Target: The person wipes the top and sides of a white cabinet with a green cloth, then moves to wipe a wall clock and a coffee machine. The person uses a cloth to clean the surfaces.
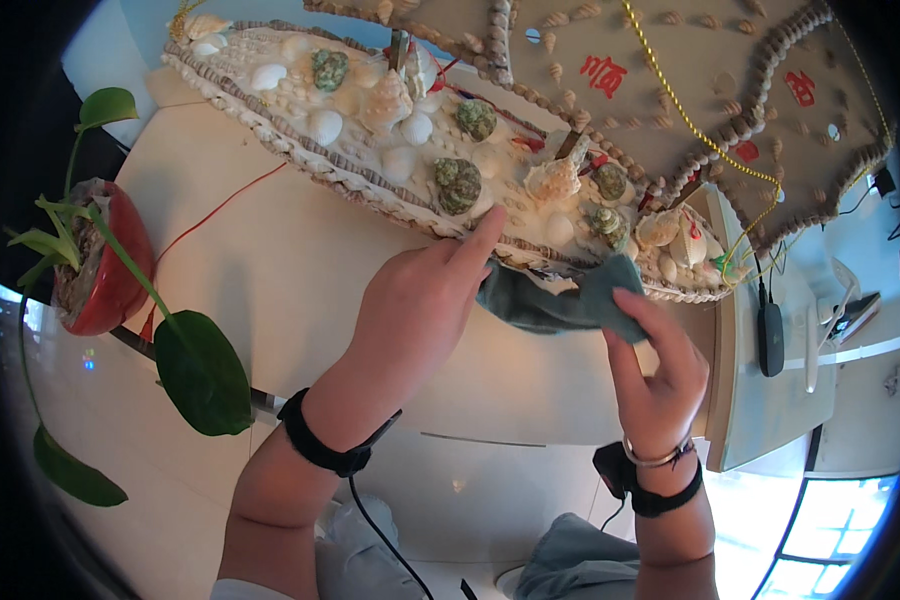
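A model sailing ship decorated with seashells spans the upper part of the view, its shell-edged hull [375,191] resting over a pale counter. My left hand [427,300] is at the hull's near edge, index finger extended onto the rim beside a green-grey snail shell [457,184]; its other fingers are curled and partly hidden. My right hand [660,367] pinches a green-grey cloth [544,300] between thumb and fingers. The cloth hangs along the near side of the hull and reaches towards my left fingertips. Whether the left hand also grips it is not visible.
Shell-trimmed sails [607,45] with red characters and a gold bead string [675,101] lean over the hull. At left stands a red pot [124,262] with a trailing green plant [202,373]. A red cord [217,207] crosses the counter [307,300]. A black adapter [770,339] hangs at right.
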Tool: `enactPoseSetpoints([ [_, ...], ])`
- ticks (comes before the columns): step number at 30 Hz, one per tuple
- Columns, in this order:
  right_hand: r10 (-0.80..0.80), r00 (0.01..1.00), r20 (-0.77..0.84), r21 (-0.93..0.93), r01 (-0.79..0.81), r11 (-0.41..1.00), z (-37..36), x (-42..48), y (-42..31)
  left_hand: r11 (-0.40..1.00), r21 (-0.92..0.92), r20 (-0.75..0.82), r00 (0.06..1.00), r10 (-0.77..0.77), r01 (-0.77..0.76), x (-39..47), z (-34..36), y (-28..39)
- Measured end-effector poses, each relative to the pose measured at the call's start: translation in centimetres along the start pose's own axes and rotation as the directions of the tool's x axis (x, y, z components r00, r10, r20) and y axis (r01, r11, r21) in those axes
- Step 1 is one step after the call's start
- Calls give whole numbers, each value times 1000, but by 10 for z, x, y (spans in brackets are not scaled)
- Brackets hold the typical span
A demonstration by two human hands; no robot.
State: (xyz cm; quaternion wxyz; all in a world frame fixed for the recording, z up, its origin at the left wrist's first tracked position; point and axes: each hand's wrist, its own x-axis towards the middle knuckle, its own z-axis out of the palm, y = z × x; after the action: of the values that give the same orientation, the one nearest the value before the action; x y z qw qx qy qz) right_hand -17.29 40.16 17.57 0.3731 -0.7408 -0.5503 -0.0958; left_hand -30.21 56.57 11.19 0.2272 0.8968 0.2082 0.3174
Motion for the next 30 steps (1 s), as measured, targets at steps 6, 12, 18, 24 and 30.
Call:
enactPoseSetpoints([
  [6, 77, 981, 181, -190, -42, 981, -28, -27, 12, 1000, -28, 39, 999, -4, 5, 0, -3, 1],
  [12, 188, 932, 309, -270, -104, 957, -36, -46, 24, 988, -114, 63, 994, -95, 101, 3, -12, 13],
  [18, 432, 824, 366, -33, -453, 891, -62, -69, 31, 1000, -15, 158, 987, -1, 4, -14, -63, 38],
  [24, 694, 440, 570, 171, -889, 424, -71, -72, 44, 976, 16, 159, 963, -218, 218, -27, -80, 50],
  [30, 445, 733, 515, 239, -621, 746, 22, -95, 57, 963, 222, 251, 945, -210, 155, -48, -27, 4],
])
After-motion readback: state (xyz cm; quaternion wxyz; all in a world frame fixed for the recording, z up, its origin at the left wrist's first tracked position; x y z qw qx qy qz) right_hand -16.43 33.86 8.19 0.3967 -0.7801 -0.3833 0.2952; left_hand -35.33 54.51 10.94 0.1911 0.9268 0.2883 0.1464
